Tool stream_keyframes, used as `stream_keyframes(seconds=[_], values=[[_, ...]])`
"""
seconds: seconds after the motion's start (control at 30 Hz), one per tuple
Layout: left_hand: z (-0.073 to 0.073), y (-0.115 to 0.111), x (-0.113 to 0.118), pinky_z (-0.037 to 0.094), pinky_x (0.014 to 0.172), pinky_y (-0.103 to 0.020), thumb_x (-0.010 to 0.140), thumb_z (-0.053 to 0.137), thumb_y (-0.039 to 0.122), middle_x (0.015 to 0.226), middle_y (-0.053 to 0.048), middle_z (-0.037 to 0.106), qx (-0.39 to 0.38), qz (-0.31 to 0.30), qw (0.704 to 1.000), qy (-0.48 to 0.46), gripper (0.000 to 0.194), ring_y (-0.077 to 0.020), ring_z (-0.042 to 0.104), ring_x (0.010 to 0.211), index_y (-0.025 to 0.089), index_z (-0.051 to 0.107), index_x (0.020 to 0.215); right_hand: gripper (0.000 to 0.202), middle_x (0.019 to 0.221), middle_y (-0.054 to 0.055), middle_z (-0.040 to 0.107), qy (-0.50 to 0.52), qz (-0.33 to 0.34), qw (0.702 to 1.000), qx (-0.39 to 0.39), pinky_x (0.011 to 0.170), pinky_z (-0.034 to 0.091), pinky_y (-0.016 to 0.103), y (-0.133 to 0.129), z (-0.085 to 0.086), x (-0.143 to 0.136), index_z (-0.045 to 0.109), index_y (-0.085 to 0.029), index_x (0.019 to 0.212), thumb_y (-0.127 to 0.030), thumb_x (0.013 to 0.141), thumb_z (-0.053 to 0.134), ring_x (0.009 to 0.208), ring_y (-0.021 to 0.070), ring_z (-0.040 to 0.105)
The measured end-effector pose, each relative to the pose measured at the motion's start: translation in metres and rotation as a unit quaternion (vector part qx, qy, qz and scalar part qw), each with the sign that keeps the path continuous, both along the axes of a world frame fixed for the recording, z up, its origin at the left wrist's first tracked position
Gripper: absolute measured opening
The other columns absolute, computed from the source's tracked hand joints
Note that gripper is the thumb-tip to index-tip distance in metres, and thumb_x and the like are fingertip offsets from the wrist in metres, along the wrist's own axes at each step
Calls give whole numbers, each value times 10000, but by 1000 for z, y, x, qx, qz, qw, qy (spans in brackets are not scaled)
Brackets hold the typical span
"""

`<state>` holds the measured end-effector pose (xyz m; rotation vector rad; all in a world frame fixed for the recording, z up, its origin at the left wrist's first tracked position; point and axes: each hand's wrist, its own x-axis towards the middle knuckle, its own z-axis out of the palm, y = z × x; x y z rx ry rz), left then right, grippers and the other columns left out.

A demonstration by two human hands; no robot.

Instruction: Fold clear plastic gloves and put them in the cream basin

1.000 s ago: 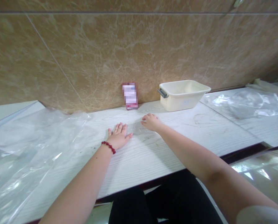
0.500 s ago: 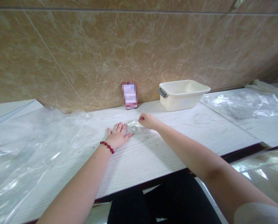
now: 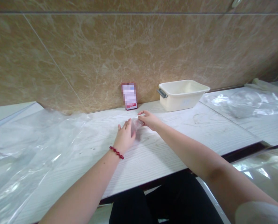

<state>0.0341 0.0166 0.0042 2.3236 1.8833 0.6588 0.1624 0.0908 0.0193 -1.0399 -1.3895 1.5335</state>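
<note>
A small clear plastic bag [image 3: 136, 124] sits crumpled between my two hands on the white wood-grain tabletop [image 3: 181, 137], in front of the blurred red-and-white card [image 3: 129, 95] that leans against the wall. My right hand [image 3: 149, 119] pinches the bag's far edge, its fingers [image 3: 141, 114] closed on the film near the top. My left hand [image 3: 125, 137], a red bead bracelet [image 3: 117, 151] at the wrist, rests against the bag's near side with its fingers [image 3: 127, 124] extended and held loosely together, touching the plastic; whether they grip it I cannot tell. The bag lies nearer to me than the card and slightly to its right.

To the right of the card, also close to the wall, stands a cream plastic tub [image 3: 182, 94] with a grey handle [image 3: 161, 92] on its near end, well apart from my hands. Farther right of the card, beyond the tub, a sheet of crumpled clear film [image 3: 244, 102] is spread over the adjoining tabletop. To the left of the card, a larger sheet of clear plastic [image 3: 29, 149] covers that end of the surface and runs down toward me. Behind the card rises a brown marble-patterned tile wall [image 3: 129, 49].
</note>
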Motion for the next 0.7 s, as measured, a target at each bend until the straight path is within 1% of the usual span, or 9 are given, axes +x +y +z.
stream_keyframes(seconds=[0.1, 0.17, 0.23, 0.3, 0.37, 0.43, 0.53, 0.6, 0.7], values=[[3, 2, -2, 291, 922, -349, 802, 320, 250, 1175, -95, 480, -20, 6, 988, -152, 459, -226, 438, 1070, 149, 316, 1249, 133, 531, -61, 476, 59, 28, 998, 15, 476, 424, 187, -1, 4, 1, 390, -190, 818, -265, 738, 466, 458, 55, 488], [5, 2, -2, 324, 900, -324, 803, 341, 291, 1103, -75, 539, -21, -2, 957, -288, 404, -216, 466, 1035, 164, 428, 1176, 182, 556, -60, 476, 91, 22, 995, 33, 505, 431, 195, 1, 5, 4, 394, -196, 833, -357, 759, 434, 490, 58, 503], [7, 1, -1, 332, 897, -324, 786, 386, 330, 1053, -67, 569, -35, -8, 893, -449, 371, -211, 474, 1023, 146, 512, 1083, 218, 626, -43, 505, 99, 16, 994, 42, 561, 438, 203, 4, 5, 9, 416, -193, 849, -395, 767, 411, 561, 60, 519], [10, 0, 2, 376, 856, -345, 766, 426, 350, 1018, -72, 584, -93, -5, 800, -593, 373, -216, 506, 978, 131, 524, 1051, 229, 768, -4, 546, 78, 52, 995, 39, 638, 435, 215, 5, 6, 14, 452, -181, 870, -384, 774, 408, 680, 69, 532], [13, 0, 3, 423, 796, -360, 761, 438, 355, 1009, -80, 587, -168, -1, 714, -679, 392, -219, 543, 919, 132, 497, 1078, 232, 856, 23, 554, 43, 119, 991, 39, 670, 424, 219, 4, 7, 18, 490, -164, 867, -364, 770, 424, 751, 80, 525], [15, 0, 3, 441, 775, -359, 773, 422, 355, 1014, -77, 586, -224, -12, 664, -714, 388, -213, 557, 898, 152, 483, 1098, 215, 808, 17, 554, 7, 169, 984, 55, 630, 417, 201, 2, 9, 20, 517, -148, 815, -345, 743, 473, 720, 75, 513], [16, 2, 0, 433, 804, -356, 788, 406, 357, 1039, -56, 577, -262, -35, 630, -730, 388, -201, 548, 928, 198, 448, 1139, 210, 648, -24, 509, -42, 181, 979, 84, 465, 355, 142, 1, 10, 21, 521, -134, 713, -339, 678, 552, 553, 40, 447], [15, 3, -1, 423, 822, -372, 794, 397, 360, 1082, -52, 554, -272, -51, 625, -730, 409, -204, 532, 959, 217, 404, 1178, 217, 592, -42, 475, -64, 178, 978, 90, 387, 290, 128, 1, 10, 21, 512, -134, 681, -338, 648, 578, 475, 24, 386], [13, 3, 0, 404, 852, -379, 811, 363, 366, 1142, -68, 511, -279, -81, 629, -721, 409, -208, 496, 1014, 195, 400, 1181, 213, 576, -50, 465, -72, 173, 979, 84, 358, 280, 122, 3, 10, 22, 496, -143, 674, -328, 633, 593, 459, 23, 381]])
